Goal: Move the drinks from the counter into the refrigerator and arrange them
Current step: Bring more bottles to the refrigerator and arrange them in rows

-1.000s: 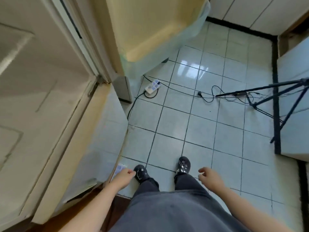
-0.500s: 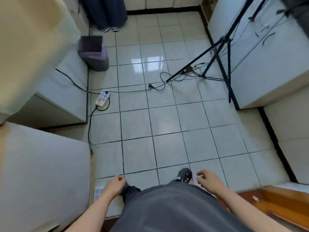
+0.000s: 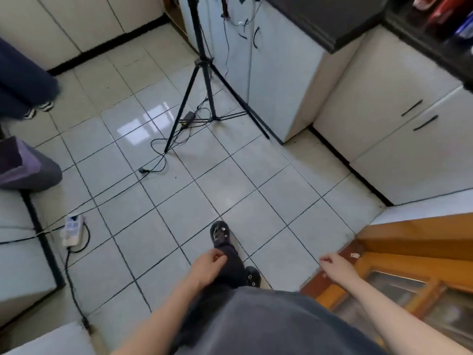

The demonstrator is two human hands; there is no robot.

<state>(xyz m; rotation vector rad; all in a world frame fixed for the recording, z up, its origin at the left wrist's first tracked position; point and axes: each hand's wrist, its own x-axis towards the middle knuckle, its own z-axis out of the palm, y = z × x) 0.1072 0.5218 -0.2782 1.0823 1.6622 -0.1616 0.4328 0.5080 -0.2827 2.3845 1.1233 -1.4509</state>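
L hand (image 3: 208, 267) low at the thigh, fingers loosely curled, holds nothing. R hand (image 3: 335, 269) out to the side, palm down, fingers relaxed, also empty. Forearms bare, angled fwd. Drinks (image 3: 440, 14) blurred, on dark counter (image 3: 320, 19), back from its front edge. Tripod (image 3: 204, 80) stands on tiled floor (image 3: 230, 188).

Home kitchen: white cabinets (image 3: 399, 119), dark counter (image 3: 332, 24), tiled floor (image 3: 230, 180).

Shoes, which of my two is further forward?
The shoe just past the left hand, nearer the tripod; the other shoe sits further back, toward the right hand.
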